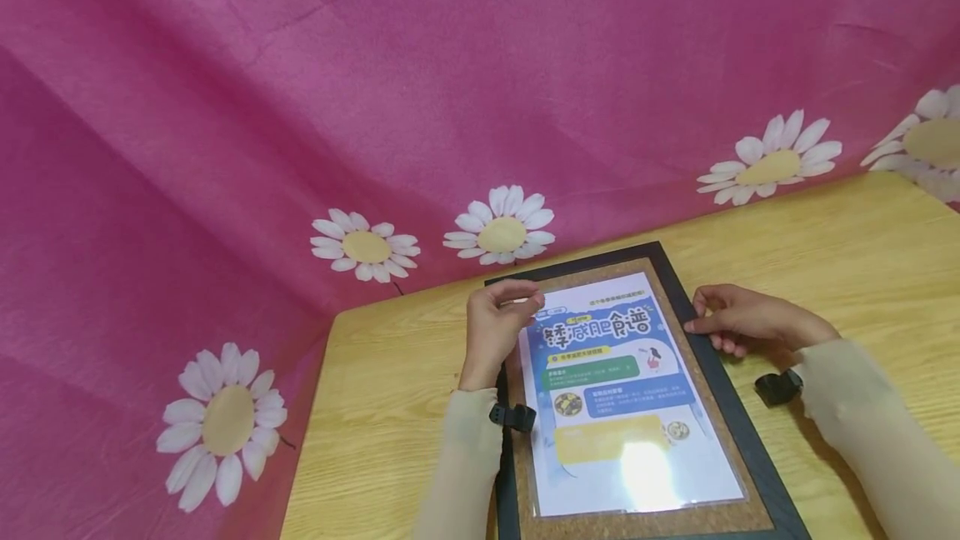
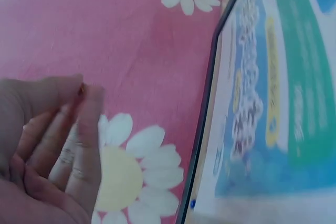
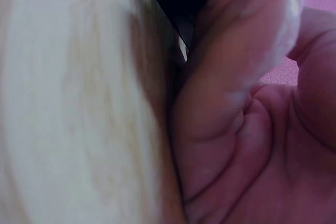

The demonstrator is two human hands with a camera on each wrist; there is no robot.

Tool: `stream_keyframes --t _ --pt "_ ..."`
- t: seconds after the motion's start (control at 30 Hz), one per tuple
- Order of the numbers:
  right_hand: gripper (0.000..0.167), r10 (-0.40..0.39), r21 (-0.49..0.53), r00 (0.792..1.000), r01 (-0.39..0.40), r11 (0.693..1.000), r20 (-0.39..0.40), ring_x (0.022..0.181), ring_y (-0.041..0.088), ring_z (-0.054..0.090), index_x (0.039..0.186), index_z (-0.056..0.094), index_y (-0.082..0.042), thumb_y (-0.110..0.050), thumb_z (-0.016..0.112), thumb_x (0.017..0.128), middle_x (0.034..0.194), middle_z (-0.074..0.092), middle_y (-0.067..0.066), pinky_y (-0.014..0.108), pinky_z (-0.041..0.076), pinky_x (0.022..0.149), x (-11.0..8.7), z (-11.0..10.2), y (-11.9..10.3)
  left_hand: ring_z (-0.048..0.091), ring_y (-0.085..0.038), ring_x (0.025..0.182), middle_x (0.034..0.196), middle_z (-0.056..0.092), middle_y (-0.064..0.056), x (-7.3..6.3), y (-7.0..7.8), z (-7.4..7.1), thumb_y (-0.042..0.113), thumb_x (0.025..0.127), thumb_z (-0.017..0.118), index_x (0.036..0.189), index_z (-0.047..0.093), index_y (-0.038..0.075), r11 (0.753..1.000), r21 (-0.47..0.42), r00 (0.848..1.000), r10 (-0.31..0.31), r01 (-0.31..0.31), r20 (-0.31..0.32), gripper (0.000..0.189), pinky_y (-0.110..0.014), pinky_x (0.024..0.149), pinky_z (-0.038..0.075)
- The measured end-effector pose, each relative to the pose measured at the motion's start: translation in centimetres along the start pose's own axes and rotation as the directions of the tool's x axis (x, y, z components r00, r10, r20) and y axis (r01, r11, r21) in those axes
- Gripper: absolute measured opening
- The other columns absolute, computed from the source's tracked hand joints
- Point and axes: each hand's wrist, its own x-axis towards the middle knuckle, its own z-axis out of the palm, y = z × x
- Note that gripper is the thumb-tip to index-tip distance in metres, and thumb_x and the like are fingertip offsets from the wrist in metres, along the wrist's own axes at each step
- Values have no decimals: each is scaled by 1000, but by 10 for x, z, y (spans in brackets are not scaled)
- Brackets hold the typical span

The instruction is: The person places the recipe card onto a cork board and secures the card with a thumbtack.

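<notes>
Corkboard [image 1: 729, 398]: lies on the table [image 1: 390, 407].
Sheet [image 1: 615, 398]: already laid on it.
Right hand [image 1: 750, 315]: grips the corkboard's right edge.
Left hand [image 1: 495, 319]: pinches a tiny brownish piece [image 2: 81, 90], not yet placed.
Blue dot [image 2: 193, 203]: by the sheet's corner, perhaps one pin done.

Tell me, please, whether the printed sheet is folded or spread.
Spread: the printed sheet lies flat on the black-framed corkboard, printed side up, no fold visible.
</notes>
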Motion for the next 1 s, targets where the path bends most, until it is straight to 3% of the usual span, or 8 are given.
stream_keyframes --t 0.23,0.63,0.87,1.0 --pt "30 -9 -3 1000 9 1000 7 57 10 53 106 42 -6 -23 65 103 70 57 -1 22 47 53 1 1 0 78 -17 85 97 80 -9 3 5 16 11 86 83 99 81 7 999 -43 1000 -4 5 8 14 -33 80 63" --pt "27 -11 9 1000 11 1000 5 54 10 53 105 42 -6 -21 65 103 68 57 -1 23 47 52 0 1 -1 80 -17 86 96 82 -14 11 5 33 7 86 84 95 82 4 998 -64 999 -5 8 48 10 -29 78 62" --pt "27 -10 4 1000 10 1000 2 54 9 53 105 42 -6 -20 65 103 67 58 -1 23 47 52 1 1 0 73 -7 80 94 82 -6 14 7 38 18 87 85 93 84 9 997 17 996 78 -79 41 10 -24 72 59" --pt "28 -13 3 1000 13 1000 1 54 9 53 105 42 -6 -21 65 102 67 58 -1 23 47 51 1 0 0 69 -3 80 92 82 -4 18 10 40 22 86 86 93 85 13 992 86 996 87 -90 38 11 -22 71 55"
